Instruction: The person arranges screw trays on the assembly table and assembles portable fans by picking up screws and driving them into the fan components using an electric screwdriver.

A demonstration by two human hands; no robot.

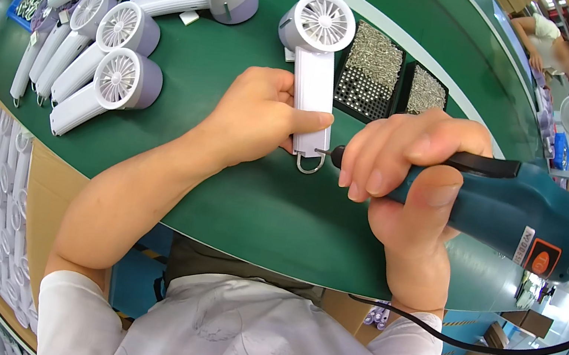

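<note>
A white handheld fan (315, 81) with a round lilac-sided head lies on the green table. My left hand (261, 113) is closed around its handle, thumb across the front. A wire loop (310, 166) sticks out from the handle's lower end. In my right hand (415, 162) is a teal electric screwdriver (512, 212), held sideways with a black lever along its top. Its thin bit points left and reaches the handle's bottom corner by the loop. Whether the bit sits in a screw is too small to tell.
Several more fans (119, 78) lie at the left and far left. Two black trays of small screws (372, 64) stand beyond my right hand. A blue bin of metal parts (32, 0) is at far left. A box of white handles (1, 205) stands below the table. Other people (553, 53) are nearby.
</note>
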